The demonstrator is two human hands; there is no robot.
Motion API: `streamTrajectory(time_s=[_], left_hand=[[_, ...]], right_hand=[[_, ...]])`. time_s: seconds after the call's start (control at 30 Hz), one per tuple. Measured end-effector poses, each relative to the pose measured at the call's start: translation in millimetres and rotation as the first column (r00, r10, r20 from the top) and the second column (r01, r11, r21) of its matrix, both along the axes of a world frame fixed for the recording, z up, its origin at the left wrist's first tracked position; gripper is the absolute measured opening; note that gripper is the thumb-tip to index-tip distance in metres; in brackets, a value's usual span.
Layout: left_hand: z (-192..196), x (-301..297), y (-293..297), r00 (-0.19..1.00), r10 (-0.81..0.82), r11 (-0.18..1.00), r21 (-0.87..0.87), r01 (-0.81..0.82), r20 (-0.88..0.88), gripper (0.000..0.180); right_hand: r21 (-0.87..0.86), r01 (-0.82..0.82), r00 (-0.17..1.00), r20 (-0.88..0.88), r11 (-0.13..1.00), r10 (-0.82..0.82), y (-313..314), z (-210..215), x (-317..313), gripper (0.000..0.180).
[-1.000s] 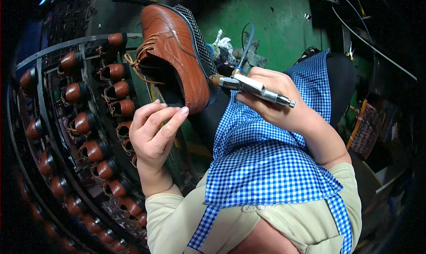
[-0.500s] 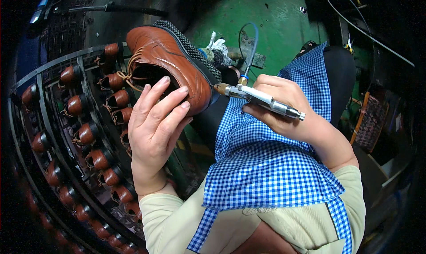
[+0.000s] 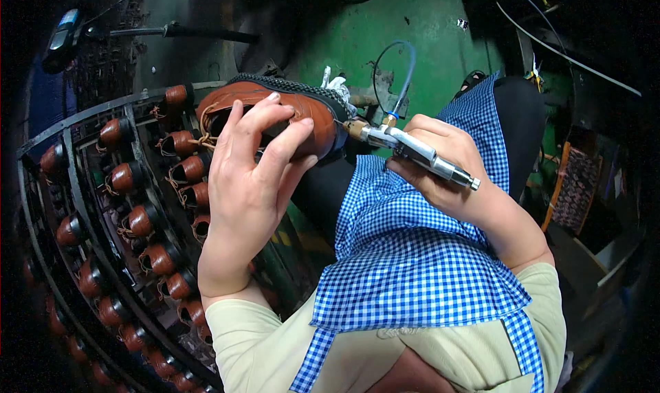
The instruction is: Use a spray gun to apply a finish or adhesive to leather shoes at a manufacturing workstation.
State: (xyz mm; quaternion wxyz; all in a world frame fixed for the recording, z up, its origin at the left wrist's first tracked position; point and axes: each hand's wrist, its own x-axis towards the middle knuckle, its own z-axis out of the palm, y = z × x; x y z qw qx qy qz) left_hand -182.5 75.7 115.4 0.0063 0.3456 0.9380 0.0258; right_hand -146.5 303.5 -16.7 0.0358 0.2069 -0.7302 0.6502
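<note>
A brown leather lace-up shoe (image 3: 323,126) with a dark sole is tilted on its side, its opening toward me. My left hand (image 3: 240,180) grips it at the opening, fingers bent over the collar; part of the grip is hidden. My right hand (image 3: 450,156) is wrapped round a metal spray gun (image 3: 416,148) with a brass-coloured nozzle. The nozzle's tip is at the shoe's heel, close to the sole edge; whether it touches I cannot tell. From the gun's far side rises a thin blue air hose (image 3: 410,70).
At left stands a metal rack (image 3: 75,166) holding many similar brown shoes (image 3: 141,221). A black rod (image 3: 206,32) reaches across the far left. Beyond the shoe lies a crumpled white cloth (image 3: 337,84). A blue checked apron (image 3: 419,269) covers my lap.
The shoe has tipped, so more of its side is turned away, and sits slightly lower behind my left hand. Those fingers are more bent. The spray gun has shifted slightly right and down.
</note>
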Motion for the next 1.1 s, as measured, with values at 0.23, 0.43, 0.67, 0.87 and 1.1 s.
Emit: streamTrajectory(time_s=[0.23, 0.43, 0.67, 0.87, 1.1], left_hand=[[-10.1, -27.9, 17.4, 0.988, 0.135, 0.991, 0.004, -0.135, -0.075, 0.037], [-19.4, -62.8, 24.7, 0.965, 0.099, 0.991, -0.059, -0.116, -0.241, 0.03], [-22.2, -101.0, 16.4, 0.934, 0.138, 0.938, -0.258, -0.23, -0.33, 0.033], [-21.3, -121.4, 1.1, 0.928, 0.186, 0.91, -0.3, -0.287, -0.323, 0.036], [-16.9, -133.7, -13.0, 0.924, 0.284, 0.895, -0.274, -0.351, -0.256, 0.042]], right_hand=[[0.022, 0.093, 0.996, 0.001, 0.995, -0.093, -1.1, -1.6, -19.2, 0.017], [-0.016, 0.16, 0.987, 0.007, 0.987, -0.16, -11.9, -7.7, -49.4, 0.018], [-0.05, 0.193, 0.981, -0.027, 0.98, -0.194, -32.9, -12.0, -82.0, 0.016], [-0.069, 0.205, 0.976, -0.064, 0.976, -0.21, -50.6, -16.0, -94.3, 0.02], [-0.083, 0.231, 0.97, -0.055, 0.969, -0.236, -69.7, -21.0, -92.0, 0.017]])
